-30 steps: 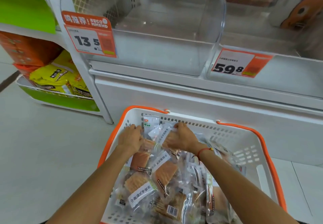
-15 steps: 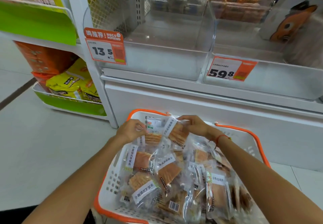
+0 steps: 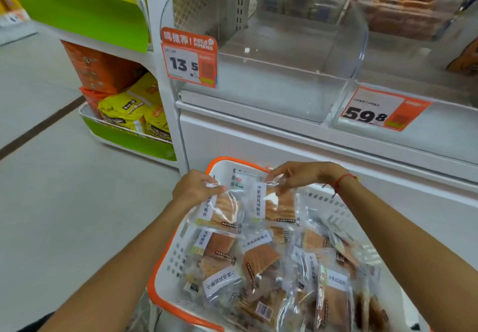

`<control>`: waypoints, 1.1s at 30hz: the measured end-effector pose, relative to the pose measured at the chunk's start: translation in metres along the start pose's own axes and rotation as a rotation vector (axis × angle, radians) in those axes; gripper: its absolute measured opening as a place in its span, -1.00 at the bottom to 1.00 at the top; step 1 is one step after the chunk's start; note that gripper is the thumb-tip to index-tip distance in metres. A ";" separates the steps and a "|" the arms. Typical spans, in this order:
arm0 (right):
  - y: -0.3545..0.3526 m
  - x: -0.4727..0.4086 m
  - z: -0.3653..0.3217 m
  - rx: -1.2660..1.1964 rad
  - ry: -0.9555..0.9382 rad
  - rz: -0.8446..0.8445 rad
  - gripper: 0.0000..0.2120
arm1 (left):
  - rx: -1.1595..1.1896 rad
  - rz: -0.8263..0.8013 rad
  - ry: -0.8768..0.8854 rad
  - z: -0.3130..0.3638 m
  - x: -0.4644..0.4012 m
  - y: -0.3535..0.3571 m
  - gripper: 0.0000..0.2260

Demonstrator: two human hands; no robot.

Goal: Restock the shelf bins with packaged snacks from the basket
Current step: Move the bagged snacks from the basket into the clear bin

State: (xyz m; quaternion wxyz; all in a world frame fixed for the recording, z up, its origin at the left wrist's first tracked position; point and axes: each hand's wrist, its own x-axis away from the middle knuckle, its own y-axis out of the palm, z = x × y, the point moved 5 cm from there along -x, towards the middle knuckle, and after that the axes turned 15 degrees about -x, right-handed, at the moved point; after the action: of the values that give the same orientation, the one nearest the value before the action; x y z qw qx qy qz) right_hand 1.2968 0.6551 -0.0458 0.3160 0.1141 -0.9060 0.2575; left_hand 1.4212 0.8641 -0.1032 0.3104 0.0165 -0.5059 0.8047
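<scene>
A white basket with an orange rim (image 3: pixel 170 269) holds several clear snack packets with white labels (image 3: pixel 261 256). My left hand (image 3: pixel 192 188) pinches the top edge of one packet (image 3: pixel 222 211), lifted above the pile. My right hand (image 3: pixel 297 176) pinches the top of a second packet (image 3: pixel 278 206) beside it. Both packets hang over the basket's far end. Above stands a clear shelf bin (image 3: pixel 271 73) with nothing in it, behind an orange "13.5" price tag (image 3: pixel 188 58).
A second clear bin (image 3: pixel 419 78) with a "59.8" tag (image 3: pixel 382 109) sits to the right. White cabinet front (image 3: pixel 284 148) lies between bins and basket. Left shelves carry yellow bags (image 3: pixel 129 111) and orange boxes (image 3: pixel 101 69). Grey floor (image 3: pixel 64 202) stretches to the left.
Both hands rose from the pile, each lifting a packet by its top edge. The view tilted up and moved closer, showing more of the bins.
</scene>
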 end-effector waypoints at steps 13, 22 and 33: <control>0.022 -0.057 -0.004 -0.281 -0.253 0.367 -0.55 | 0.379 -0.503 -0.253 0.009 -0.020 0.031 -0.17; 0.027 -0.047 0.001 -0.362 -0.126 0.311 -0.76 | 0.540 -0.590 -0.091 0.028 -0.002 0.031 -0.07; 0.048 0.007 0.017 -0.460 -0.146 0.898 -0.71 | 0.337 -0.095 0.079 0.014 0.030 0.034 -0.45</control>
State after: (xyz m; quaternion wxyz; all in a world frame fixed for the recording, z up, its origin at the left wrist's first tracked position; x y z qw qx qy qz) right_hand 1.2649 0.6855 -0.0718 0.1270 -0.3416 -0.9186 0.1531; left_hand 1.3758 0.8567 -0.1134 0.3607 0.0605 -0.3500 0.8624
